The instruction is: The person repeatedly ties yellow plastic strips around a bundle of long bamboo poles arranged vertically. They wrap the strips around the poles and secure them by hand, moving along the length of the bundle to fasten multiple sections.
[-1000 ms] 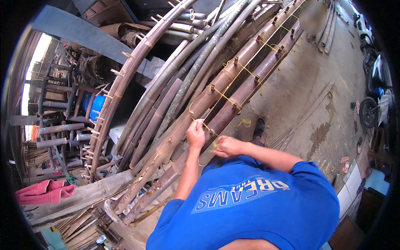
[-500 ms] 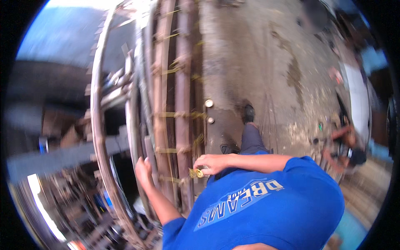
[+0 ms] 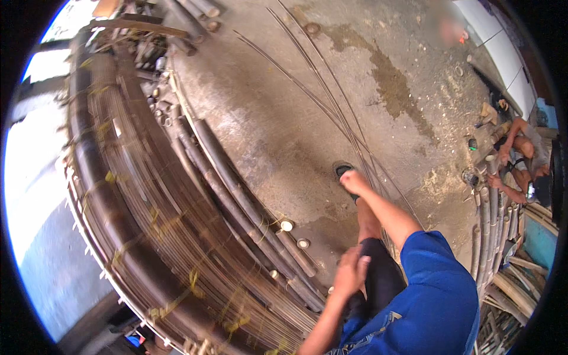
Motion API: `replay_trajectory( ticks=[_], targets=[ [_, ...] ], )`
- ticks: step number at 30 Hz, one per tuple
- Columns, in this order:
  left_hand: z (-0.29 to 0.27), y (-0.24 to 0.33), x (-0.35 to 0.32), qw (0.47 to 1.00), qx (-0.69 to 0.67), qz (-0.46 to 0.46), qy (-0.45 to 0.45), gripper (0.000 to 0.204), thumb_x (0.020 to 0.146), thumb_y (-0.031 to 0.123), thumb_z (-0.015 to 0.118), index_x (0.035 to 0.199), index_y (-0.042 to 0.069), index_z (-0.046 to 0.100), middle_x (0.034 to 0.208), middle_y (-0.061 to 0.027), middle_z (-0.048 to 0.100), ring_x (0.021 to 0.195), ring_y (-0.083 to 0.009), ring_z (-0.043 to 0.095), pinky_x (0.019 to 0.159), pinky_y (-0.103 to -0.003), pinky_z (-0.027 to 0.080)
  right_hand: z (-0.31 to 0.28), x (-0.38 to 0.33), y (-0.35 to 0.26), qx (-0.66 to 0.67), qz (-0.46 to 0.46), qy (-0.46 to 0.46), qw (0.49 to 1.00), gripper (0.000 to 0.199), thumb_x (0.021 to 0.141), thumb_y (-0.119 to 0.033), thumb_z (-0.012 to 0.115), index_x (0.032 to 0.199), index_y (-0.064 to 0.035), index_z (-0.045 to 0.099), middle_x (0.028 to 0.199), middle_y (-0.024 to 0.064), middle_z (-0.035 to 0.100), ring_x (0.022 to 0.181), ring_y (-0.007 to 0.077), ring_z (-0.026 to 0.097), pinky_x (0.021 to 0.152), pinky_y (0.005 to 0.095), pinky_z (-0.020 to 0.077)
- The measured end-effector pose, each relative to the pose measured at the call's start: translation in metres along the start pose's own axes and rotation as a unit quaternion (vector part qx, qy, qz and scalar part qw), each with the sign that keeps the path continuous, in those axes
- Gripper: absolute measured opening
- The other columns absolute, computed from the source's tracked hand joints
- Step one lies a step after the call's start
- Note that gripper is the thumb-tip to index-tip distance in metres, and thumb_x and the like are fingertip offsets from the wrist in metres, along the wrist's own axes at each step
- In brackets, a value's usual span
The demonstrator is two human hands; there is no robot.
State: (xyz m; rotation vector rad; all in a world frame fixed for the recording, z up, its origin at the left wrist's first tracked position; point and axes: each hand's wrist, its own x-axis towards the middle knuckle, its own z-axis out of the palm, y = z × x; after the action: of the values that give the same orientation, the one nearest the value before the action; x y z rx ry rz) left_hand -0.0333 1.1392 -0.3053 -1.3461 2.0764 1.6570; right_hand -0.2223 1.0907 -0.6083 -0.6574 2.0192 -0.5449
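Note:
My right hand [image 3: 353, 180] is stretched forward over my foot, its fingers curled closed; whatever may be inside them is hidden. My left hand [image 3: 350, 270] hangs in front of my thigh with its fingers loosely extended and nothing visible in it. To my left stands a large bamboo panel [image 3: 160, 204] of dark slats and a thick dark pole, bound with yellow ties [image 3: 194, 283]. Several cut bamboo poles [image 3: 251, 228] lie on the floor between that panel and my legs. Neither hand touches the panel or the poles.
Long thin rods [image 3: 331, 103] lie across the concrete floor [image 3: 236, 118] ahead. At the right, another person [image 3: 518, 157] sits near a stack of bamboo poles [image 3: 491, 231] and wood scraps. A pile of bamboo offcuts [image 3: 157, 53] is at the far left.
My view has swung round, and the panel now lies diagonally at left. My right hand, which held yellow twine, has moved forward away from the poles. My left hand has come down before my thigh.

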Motion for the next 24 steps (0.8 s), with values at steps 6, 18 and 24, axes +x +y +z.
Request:
replay_trajectory(
  ticks=[6,18,24],
  targets=[
    [0.069,-0.004,0.128,0.980,0.184,-0.057,-0.046,0.043,0.088,0.038,0.064,0.126,0.018,0.062,0.144,-0.0194,0.040,0.123,-0.0425,0.036,0.103,-0.055,0.029,-0.001,0.222,0.107,-0.103,0.068,0.097,0.988,0.020,0.087,-0.028,0.061,0.087,-0.0116,0.073,0.086,0.0163,0.069,0.084,0.0385,0.066,0.076,0.0474,0.0532],
    [0.051,-0.013,0.178,0.988,0.137,-0.068,-0.024,0.040,0.085,0.035,0.066,0.123,0.023,0.064,0.138,-0.0140,0.047,0.121,-0.0360,0.042,0.104,-0.047,0.029,0.026,0.291,0.143,-0.200,0.118,0.077,0.970,0.018,0.086,-0.018,0.063,0.099,-0.0052,0.063,0.089,0.0217,0.067,0.087,0.0382,0.066,0.078,0.0494,0.0524],
    [0.045,-0.015,0.150,0.977,0.164,-0.098,-0.091,0.044,0.092,0.045,0.057,0.129,0.022,0.058,0.144,-0.0120,0.042,0.129,-0.0415,0.035,0.108,-0.053,0.029,-0.029,0.199,0.029,0.114,0.058,0.161,0.979,0.011,0.090,-0.014,0.056,0.092,-0.0037,0.054,0.081,0.0162,0.062,0.077,0.0303,0.064,0.068,0.0413,0.0491]
  ],
)
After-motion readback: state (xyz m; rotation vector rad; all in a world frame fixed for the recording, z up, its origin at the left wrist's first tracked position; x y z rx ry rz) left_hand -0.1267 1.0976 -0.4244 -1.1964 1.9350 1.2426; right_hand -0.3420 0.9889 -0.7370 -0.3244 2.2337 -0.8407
